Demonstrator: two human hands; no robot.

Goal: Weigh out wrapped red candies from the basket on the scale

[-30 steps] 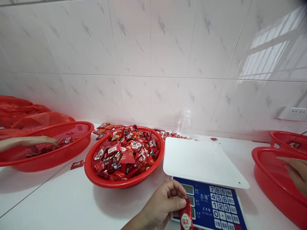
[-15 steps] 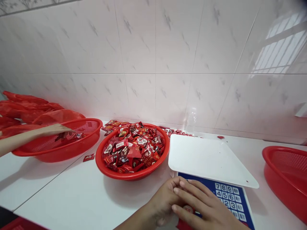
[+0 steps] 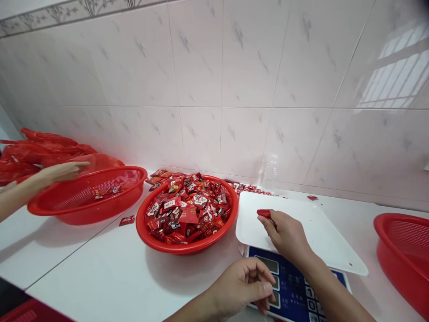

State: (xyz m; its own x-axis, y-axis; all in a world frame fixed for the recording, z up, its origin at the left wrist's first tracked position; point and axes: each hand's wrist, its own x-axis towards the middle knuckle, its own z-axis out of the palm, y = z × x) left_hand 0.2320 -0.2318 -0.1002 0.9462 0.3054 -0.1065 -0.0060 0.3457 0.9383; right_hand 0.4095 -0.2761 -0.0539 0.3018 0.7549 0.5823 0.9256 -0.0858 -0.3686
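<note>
My right hand pinches a small red packet above the white pan of a weighing scale. Lower down, my left hand hovers in front of the scale's blue panel, fingers loosely curled and apart, with nothing visible in them. The panel's small displays and part of its number keys show around my hands. Left of the pan stands a round red basket heaped with small red wrapped packets.
At the left, another person's hand is over a red basket holding a few packets. Red bags lie behind it. One packet lies on the white table. A third red basket stands right. A tiled wall closes the back.
My hands, earlier together over the scale's keys, have separated. The right hand has moved up over the pan with the packet. The other person's hand has lifted away from the packets.
</note>
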